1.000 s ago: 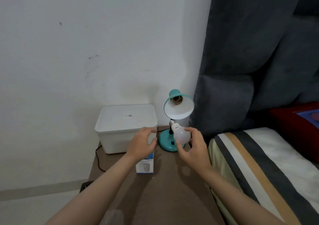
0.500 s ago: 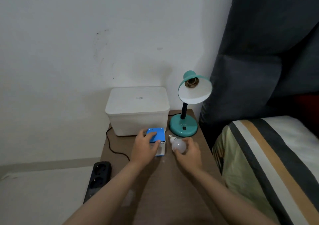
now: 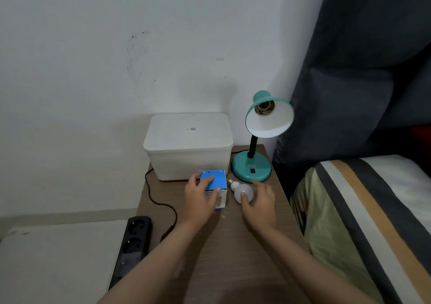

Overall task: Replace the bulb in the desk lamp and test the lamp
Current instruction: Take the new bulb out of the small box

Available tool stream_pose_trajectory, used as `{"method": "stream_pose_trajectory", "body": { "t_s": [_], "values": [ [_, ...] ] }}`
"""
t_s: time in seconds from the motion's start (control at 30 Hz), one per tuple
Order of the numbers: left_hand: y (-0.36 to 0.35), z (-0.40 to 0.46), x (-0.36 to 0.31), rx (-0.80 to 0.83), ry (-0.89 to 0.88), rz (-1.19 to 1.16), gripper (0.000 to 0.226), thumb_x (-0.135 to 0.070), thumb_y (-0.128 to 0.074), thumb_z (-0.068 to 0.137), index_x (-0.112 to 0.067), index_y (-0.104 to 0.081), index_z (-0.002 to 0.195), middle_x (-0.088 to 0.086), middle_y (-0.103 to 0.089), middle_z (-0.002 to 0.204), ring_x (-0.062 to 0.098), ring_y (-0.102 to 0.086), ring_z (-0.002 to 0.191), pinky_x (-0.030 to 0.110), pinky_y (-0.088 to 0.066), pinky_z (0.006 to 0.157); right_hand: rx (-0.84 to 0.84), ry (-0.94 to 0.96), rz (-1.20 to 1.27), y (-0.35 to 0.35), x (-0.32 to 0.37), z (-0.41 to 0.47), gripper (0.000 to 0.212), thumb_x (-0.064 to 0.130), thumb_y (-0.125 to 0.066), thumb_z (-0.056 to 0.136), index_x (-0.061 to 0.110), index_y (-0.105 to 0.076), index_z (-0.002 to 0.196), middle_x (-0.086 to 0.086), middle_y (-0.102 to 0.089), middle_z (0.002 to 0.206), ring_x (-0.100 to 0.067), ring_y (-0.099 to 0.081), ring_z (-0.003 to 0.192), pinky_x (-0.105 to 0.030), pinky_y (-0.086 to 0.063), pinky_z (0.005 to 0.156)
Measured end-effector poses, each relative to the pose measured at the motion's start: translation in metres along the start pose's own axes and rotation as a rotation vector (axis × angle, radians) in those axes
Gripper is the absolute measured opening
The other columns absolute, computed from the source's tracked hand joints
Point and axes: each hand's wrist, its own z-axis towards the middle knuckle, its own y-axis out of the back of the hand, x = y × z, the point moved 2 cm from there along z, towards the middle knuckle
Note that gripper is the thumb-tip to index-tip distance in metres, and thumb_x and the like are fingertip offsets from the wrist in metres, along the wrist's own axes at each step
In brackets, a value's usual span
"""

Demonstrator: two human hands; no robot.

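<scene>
My left hand (image 3: 201,195) grasping the blue bulb box (image 3: 215,188), right hand (image 3: 258,202) pinching the bulb (image 3: 242,192) on the table (image 3: 233,245); lamp (image 3: 258,140) socket bare

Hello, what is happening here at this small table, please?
A person is changing the bulb of the desk lamp. Its socket is empty. The right hand holds the bulb down on the table, and the left hand grips a blue box beside it.

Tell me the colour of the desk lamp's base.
Teal, with a small black switch; the desk lamp's base shows plainly in the head view.
</scene>
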Motion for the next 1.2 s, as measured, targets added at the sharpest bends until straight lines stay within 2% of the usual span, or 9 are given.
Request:
{"method": "stream_pose_trajectory", "body": {
  "t_s": [0.13, 0.33, 0.5, 0.63, 0.73, 0.83, 0.93, 1.07, 1.2],
  "values": [
    [-0.001, -0.005, -0.003, -0.055, 0.052, -0.060, 0.048, -0.024, -0.070, 0.083, -0.007, -0.054, 0.125, 0.014, -0.046, 0.126, 0.022, -0.048, 0.117, 0.024, -0.038, 0.091, 0.047, 0.240, 0.094, 0.005, 0.027, -0.005, 0.025, 0.017, -0.062, 0.086, 0.014, -0.059, 0.110, 0.001, -0.059, 0.104, -0.009, -0.052, 0.096, -0.023, -0.044, 0.083],
    [0.003, -0.005, -0.007, -0.087, 0.090, -0.115, 0.050, -0.025, -0.072, 0.081, -0.009, -0.051, 0.122, 0.004, -0.049, 0.113, 0.008, -0.044, 0.098, 0.020, -0.035, 0.081, 0.214, 0.215, 0.141, -0.006, 0.040, -0.003, 0.028, 0.012, -0.058, 0.088, 0.015, -0.059, 0.116, 0.003, -0.058, 0.106, -0.001, -0.054, 0.090, -0.005, -0.041, 0.073],
    [0.002, -0.004, 0.001, -0.062, 0.122, -0.175, 0.046, -0.027, -0.073, 0.080, -0.013, -0.053, 0.119, -0.002, -0.049, 0.111, 0.009, -0.049, 0.100, 0.009, -0.035, 0.073, 0.262, 0.146, 0.213, -0.012, 0.041, 0.001, 0.028, 0.010, -0.059, 0.088, 0.016, -0.061, 0.115, 0.005, -0.056, 0.105, 0.001, -0.058, 0.087, -0.011, -0.048, 0.073],
    [0.003, -0.003, 0.007, -0.074, 0.109, -0.212, 0.048, -0.023, -0.074, 0.079, -0.017, -0.053, 0.121, -0.002, -0.053, 0.113, 0.007, -0.050, 0.104, 0.014, -0.040, 0.084, 0.266, 0.128, 0.241, -0.011, 0.043, 0.006, 0.026, 0.009, -0.061, 0.087, 0.019, -0.062, 0.111, 0.004, -0.059, 0.106, -0.002, -0.060, 0.083, -0.016, -0.051, 0.071],
    [0.003, -0.003, 0.007, -0.074, 0.097, -0.237, 0.051, -0.021, -0.076, 0.077, -0.019, -0.053, 0.123, -0.004, -0.054, 0.114, 0.007, -0.051, 0.105, 0.014, -0.040, 0.085, 0.282, 0.115, 0.316, -0.010, 0.043, 0.009, 0.038, 0.007, -0.061, 0.085, 0.022, -0.057, 0.120, 0.002, -0.061, 0.112, -0.004, -0.062, 0.082, -0.019, -0.054, 0.072],
    [0.003, -0.004, 0.008, -0.060, 0.071, -0.234, 0.052, -0.022, -0.077, 0.076, -0.021, -0.053, 0.122, -0.002, -0.054, 0.114, 0.007, -0.052, 0.104, 0.009, -0.040, 0.082, 0.292, 0.128, 0.318, -0.008, 0.045, 0.013, 0.049, 0.006, -0.061, 0.086, 0.022, -0.050, 0.131, 0.002, -0.059, 0.110, -0.001, -0.060, 0.078, -0.014, -0.051, 0.068],
    [0.005, -0.003, 0.008, -0.060, 0.081, -0.230, 0.055, -0.021, -0.077, 0.075, -0.019, -0.052, 0.124, -0.003, -0.052, 0.114, 0.002, -0.050, 0.101, 0.004, -0.038, 0.078, 0.278, 0.163, 0.289, -0.006, 0.047, 0.019, 0.053, 0.008, -0.061, 0.087, 0.022, -0.045, 0.136, 0.004, -0.058, 0.111, -0.002, -0.058, 0.090, -0.008, -0.048, 0.070],
    [0.007, -0.002, 0.010, -0.021, 0.065, -0.215, 0.056, -0.018, -0.078, 0.074, -0.019, -0.053, 0.125, 0.000, -0.053, 0.115, 0.006, -0.053, 0.101, 0.011, -0.044, 0.081, 0.279, 0.194, 0.321, -0.005, 0.053, 0.026, 0.054, 0.003, -0.056, 0.088, 0.019, -0.043, 0.138, 0.009, -0.056, 0.119, -0.004, -0.057, 0.102, -0.008, -0.044, 0.082],
    [0.013, 0.001, 0.014, -0.002, 0.078, -0.190, 0.060, -0.019, -0.078, 0.074, -0.016, -0.053, 0.128, 0.005, -0.054, 0.116, 0.013, -0.056, 0.102, 0.024, -0.049, 0.088, 0.331, 0.194, 0.283, -0.011, 0.055, 0.030, 0.052, 0.002, -0.052, 0.090, 0.017, -0.041, 0.139, 0.003, -0.055, 0.127, -0.003, -0.056, 0.094, -0.009, -0.046, 0.079]
  ]
}}
